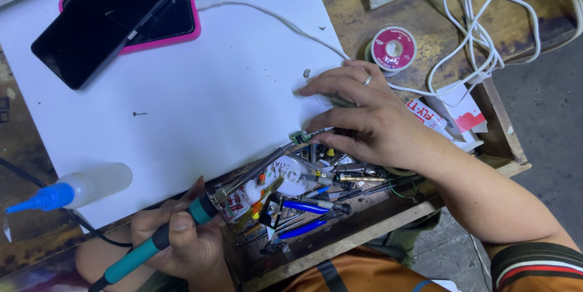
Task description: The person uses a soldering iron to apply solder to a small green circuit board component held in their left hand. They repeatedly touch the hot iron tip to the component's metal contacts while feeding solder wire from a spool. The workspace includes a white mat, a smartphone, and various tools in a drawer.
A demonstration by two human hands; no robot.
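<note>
**Soldering iron on a small part at the white sheet's near edge**

Near left: the left hand (179, 237) is closed around the soldering iron (182, 225) by its teal and black grip, cord trailing off low. The iron looks light and stiff; the metal shaft should be taken as hot, so the padded grip is the only safe hold. Its tip meets a small green part (299, 137) at the near edge of the white sheet (212, 85). That part looks tiny, light and fragile, best held by its edges. The right hand (364, 116) lies spread over it, fingertips pressing down beside it; whether it pinches the part I cannot tell. Below is a tray of tools (303, 207). Near left lies a squeeze bottle (79, 187). Far: a solder spool (393, 49), two phones (115, 18), on the desk (437, 18).
</note>
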